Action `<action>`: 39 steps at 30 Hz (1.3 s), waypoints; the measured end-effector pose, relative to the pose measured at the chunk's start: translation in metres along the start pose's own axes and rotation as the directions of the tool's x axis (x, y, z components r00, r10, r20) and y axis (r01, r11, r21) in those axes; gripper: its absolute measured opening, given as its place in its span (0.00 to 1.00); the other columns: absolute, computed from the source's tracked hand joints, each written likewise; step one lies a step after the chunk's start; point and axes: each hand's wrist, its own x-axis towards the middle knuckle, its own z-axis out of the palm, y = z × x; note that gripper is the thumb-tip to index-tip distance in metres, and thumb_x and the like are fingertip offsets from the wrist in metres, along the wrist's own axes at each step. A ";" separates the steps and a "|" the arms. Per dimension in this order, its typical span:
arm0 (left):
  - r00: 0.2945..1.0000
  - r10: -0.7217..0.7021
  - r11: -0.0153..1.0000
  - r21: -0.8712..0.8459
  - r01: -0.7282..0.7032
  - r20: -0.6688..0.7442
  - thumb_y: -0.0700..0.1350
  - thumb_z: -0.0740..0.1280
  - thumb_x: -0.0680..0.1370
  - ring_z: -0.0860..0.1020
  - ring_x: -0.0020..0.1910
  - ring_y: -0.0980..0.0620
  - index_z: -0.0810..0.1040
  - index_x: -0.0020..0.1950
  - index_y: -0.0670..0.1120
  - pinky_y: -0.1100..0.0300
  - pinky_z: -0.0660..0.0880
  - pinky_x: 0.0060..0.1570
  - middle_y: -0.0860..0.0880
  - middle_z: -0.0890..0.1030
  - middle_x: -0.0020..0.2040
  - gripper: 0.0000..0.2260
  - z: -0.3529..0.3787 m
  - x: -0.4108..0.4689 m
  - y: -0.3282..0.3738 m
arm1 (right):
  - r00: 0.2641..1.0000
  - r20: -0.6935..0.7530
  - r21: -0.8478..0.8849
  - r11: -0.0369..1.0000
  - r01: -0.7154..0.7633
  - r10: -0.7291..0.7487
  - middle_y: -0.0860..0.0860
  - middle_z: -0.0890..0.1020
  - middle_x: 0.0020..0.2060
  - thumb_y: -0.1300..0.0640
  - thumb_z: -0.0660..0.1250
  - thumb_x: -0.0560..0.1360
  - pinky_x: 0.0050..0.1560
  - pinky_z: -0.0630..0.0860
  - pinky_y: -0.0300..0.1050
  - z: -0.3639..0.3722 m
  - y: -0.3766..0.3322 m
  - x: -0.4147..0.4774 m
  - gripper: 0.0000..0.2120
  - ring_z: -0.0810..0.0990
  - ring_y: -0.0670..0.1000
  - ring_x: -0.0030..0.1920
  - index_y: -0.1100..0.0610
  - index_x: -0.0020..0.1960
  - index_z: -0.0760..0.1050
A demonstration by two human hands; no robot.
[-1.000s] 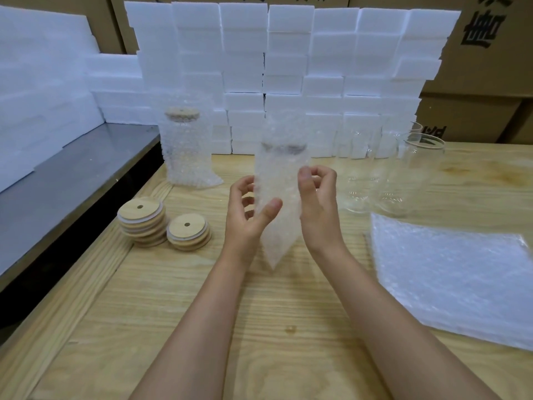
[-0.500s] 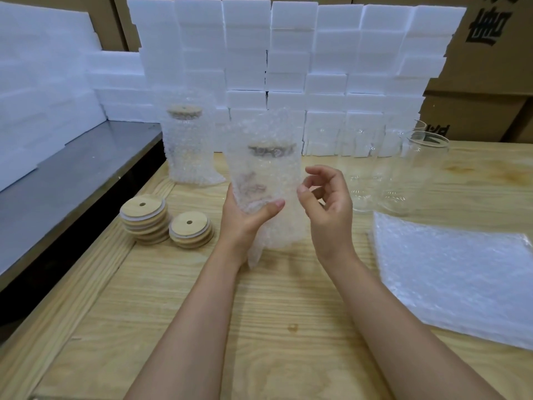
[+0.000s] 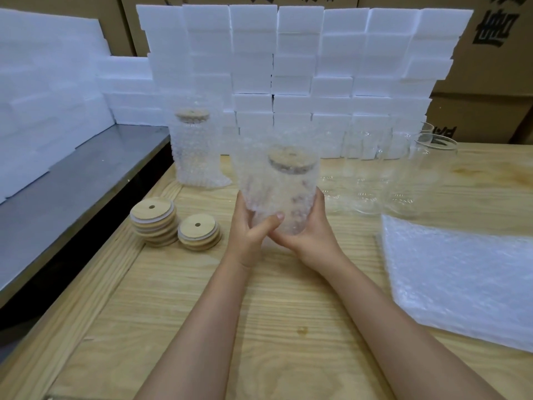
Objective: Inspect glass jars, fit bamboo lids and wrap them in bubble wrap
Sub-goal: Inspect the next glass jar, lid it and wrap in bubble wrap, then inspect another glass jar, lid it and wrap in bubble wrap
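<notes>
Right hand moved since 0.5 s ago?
Yes. The right hand has shifted left, toward the smaller bamboo lid stack, and now grips the wrapped jar near its base.

lid stacks (image 3: 173, 223) left, empty jars (image 3: 403, 171) right, bare wooden table (image 3: 259, 313) near

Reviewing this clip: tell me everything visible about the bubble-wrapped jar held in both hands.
The clear glass jar sleeved in translucent bubble wrap stands roughly upright over the light wooden table. A round bamboo lid shows through the wrap at its top, with wrap rising past it. The left hand grips its lower left side, thumb across the front; the right hand cups its lower right. Whether its base touches the table is unclear.
</notes>
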 end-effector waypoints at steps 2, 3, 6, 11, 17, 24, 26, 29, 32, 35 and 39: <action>0.992 0.072 0.987 0.148 -0.056 -0.106 0.43 0.69 0.68 0.74 0.61 0.61 0.59 0.73 0.40 0.70 0.70 0.57 0.46 0.71 0.66 0.36 0.004 -0.005 -0.002 | 0.996 -0.088 -0.049 0.999 -0.002 -0.002 0.50 0.74 0.64 0.59 0.81 0.62 0.63 0.75 0.47 0.010 0.002 0.005 0.44 0.76 0.46 0.63 0.52 0.69 0.58; 0.979 0.137 0.960 0.264 -0.093 -0.154 0.47 0.69 0.69 0.71 0.64 0.61 0.58 0.74 0.41 0.70 0.68 0.60 0.49 0.68 0.68 0.37 0.004 -0.008 -0.003 | 0.991 -0.131 -0.094 0.996 -0.005 -0.008 0.51 0.72 0.65 0.59 0.81 0.61 0.64 0.73 0.48 0.015 0.003 0.009 0.45 0.74 0.47 0.64 0.53 0.70 0.59; 0.894 0.400 0.790 0.570 -0.225 -0.200 0.52 0.63 0.74 0.70 0.64 0.50 0.64 0.70 0.40 0.56 0.67 0.64 0.51 0.69 0.63 0.28 0.000 -0.016 -0.009 | 0.978 -0.206 -0.206 0.978 -0.039 -0.005 0.51 0.68 0.66 0.55 0.81 0.61 0.67 0.70 0.49 0.029 0.008 0.025 0.47 0.71 0.50 0.65 0.56 0.72 0.57; 0.866 0.441 0.802 0.537 -0.263 -0.235 0.51 0.58 0.76 0.71 0.33 0.61 0.71 0.50 0.49 0.65 0.67 0.35 0.60 0.70 0.33 0.08 0.001 -0.017 -0.009 | 0.968 -0.248 -0.268 0.959 -0.095 0.027 0.52 0.62 0.69 0.53 0.77 0.64 0.69 0.66 0.51 0.055 0.022 0.068 0.46 0.65 0.54 0.69 0.55 0.73 0.53; 0.885 0.387 0.835 0.505 -0.216 -0.260 0.52 0.57 0.75 0.63 0.23 0.58 0.67 0.40 0.53 0.64 0.60 0.27 0.56 0.66 0.23 0.05 -0.002 -0.010 -0.013 | 0.954 -0.298 -0.335 0.934 -0.121 0.017 0.53 0.59 0.71 0.51 0.76 0.68 0.60 0.60 0.39 0.084 0.040 0.128 0.46 0.61 0.54 0.69 0.58 0.75 0.51; 0.885 0.388 0.825 0.524 -0.210 -0.256 0.51 0.57 0.75 0.63 0.23 0.60 0.67 0.39 0.52 0.64 0.59 0.26 0.56 0.67 0.24 0.06 -0.004 -0.010 -0.015 | 0.951 -0.308 -0.381 0.915 -0.135 0.012 0.56 0.61 0.70 0.52 0.77 0.67 0.61 0.66 0.49 0.112 0.045 0.164 0.45 0.64 0.57 0.67 0.60 0.74 0.52; 0.886 0.384 0.828 0.522 -0.205 -0.260 0.52 0.57 0.75 0.63 0.23 0.60 0.67 0.39 0.52 0.64 0.59 0.26 0.56 0.67 0.24 0.06 -0.004 -0.010 -0.015 | 0.948 -0.317 -0.388 0.912 -0.134 0.005 0.57 0.61 0.70 0.52 0.77 0.67 0.61 0.66 0.49 0.115 0.046 0.165 0.46 0.65 0.58 0.67 0.61 0.74 0.53; 0.888 0.378 0.831 0.519 -0.201 -0.262 0.52 0.57 0.75 0.63 0.22 0.60 0.67 0.40 0.52 0.61 0.61 0.26 0.55 0.67 0.24 0.07 -0.005 -0.010 -0.016 | 0.954 -0.299 -0.380 0.915 -0.134 0.015 0.57 0.59 0.71 0.52 0.78 0.66 0.65 0.66 0.50 0.112 0.046 0.163 0.49 0.65 0.58 0.69 0.60 0.75 0.51; 0.892 0.366 0.843 0.501 -0.197 -0.265 0.53 0.57 0.75 0.63 0.23 0.59 0.68 0.40 0.51 0.59 0.62 0.26 0.55 0.67 0.23 0.08 -0.004 -0.010 -0.018 | 0.958 -0.282 -0.379 0.911 -0.160 0.050 0.59 0.55 0.73 0.50 0.80 0.63 0.70 0.62 0.51 0.103 0.040 0.155 0.58 0.61 0.59 0.71 0.58 0.77 0.44; 0.891 0.367 0.841 0.505 -0.195 -0.267 0.53 0.57 0.75 0.63 0.22 0.58 0.68 0.40 0.50 0.63 0.59 0.26 0.55 0.67 0.24 0.08 -0.005 -0.008 -0.017 | 0.963 -0.261 -0.402 0.899 -0.175 0.070 0.57 0.51 0.73 0.46 0.80 0.63 0.72 0.59 0.50 0.093 0.034 0.134 0.62 0.57 0.58 0.72 0.54 0.78 0.38; 0.902 0.359 0.826 0.532 -0.187 -0.239 0.51 0.59 0.74 0.63 0.22 0.58 0.68 0.39 0.50 0.66 0.59 0.26 0.55 0.68 0.23 0.07 -0.004 -0.007 -0.016 | 0.971 -0.238 -0.470 0.878 -0.088 -0.030 0.55 0.58 0.67 0.53 0.76 0.69 0.61 0.59 0.38 0.067 0.024 0.089 0.47 0.61 0.55 0.66 0.52 0.77 0.49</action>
